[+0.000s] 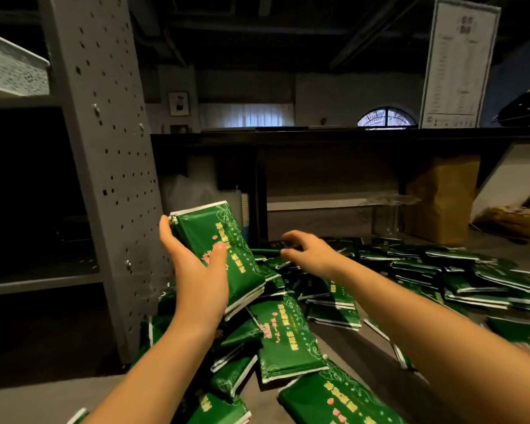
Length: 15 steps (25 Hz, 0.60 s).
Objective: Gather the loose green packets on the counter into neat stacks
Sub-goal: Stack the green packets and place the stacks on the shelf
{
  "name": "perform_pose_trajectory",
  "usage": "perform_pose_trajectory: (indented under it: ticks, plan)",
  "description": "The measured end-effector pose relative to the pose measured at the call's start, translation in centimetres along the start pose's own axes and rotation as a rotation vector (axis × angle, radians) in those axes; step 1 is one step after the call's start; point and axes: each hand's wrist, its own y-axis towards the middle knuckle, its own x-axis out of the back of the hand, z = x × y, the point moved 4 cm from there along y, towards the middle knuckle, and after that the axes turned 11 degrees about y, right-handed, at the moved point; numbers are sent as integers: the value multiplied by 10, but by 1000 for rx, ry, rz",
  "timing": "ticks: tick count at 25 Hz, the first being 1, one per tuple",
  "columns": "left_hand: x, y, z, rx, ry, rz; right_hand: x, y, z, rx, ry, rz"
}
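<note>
Green bundle (208,231) clamped in my left grip (196,280); right grip (312,252) spread, empty, over loose packets (288,332). I'd say the worktop (358,359) heap is mostly unstacked.

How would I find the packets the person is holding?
Find the tall grey post with holes on the left. Just right of it, the left hand grips a stack of green packets. Only this stack is up off the pile.
</note>
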Motion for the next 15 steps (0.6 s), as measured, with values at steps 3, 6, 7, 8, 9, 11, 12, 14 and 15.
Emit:
perform_pose_trajectory:
  ticks: [3, 6, 7, 8, 9, 11, 12, 14, 15]
  plan:
    - [3, 2, 1, 20, -24, -12, -19, 26, 9, 4, -57, 92]
    - [4, 6, 2, 39, -47, -18, -35, 44, 3, -85, -136, 197]
    - [5, 6, 2, 43, -52, -19, -38, 48, -2, -133, -177, 238]
    - [5, 7, 3, 47, -58, -19, -40, 48, -8, -169, -215, 260]
    - [5, 7, 3, 48, -63, -18, -41, 47, -14, -184, -241, 267]
    - [5, 8, 4, 47, -71, -12, -39, 39, -19, -188, -277, 270]
    - [5, 8, 5, 48, -72, -5, -36, 31, -21, -182, -302, 266]
    - [3, 6, 5, 51, -69, 10, -27, 13, -21, -139, -342, 247]
    - [2, 4, 4, 53, -65, 19, -22, 3, -21, -114, -354, 242]
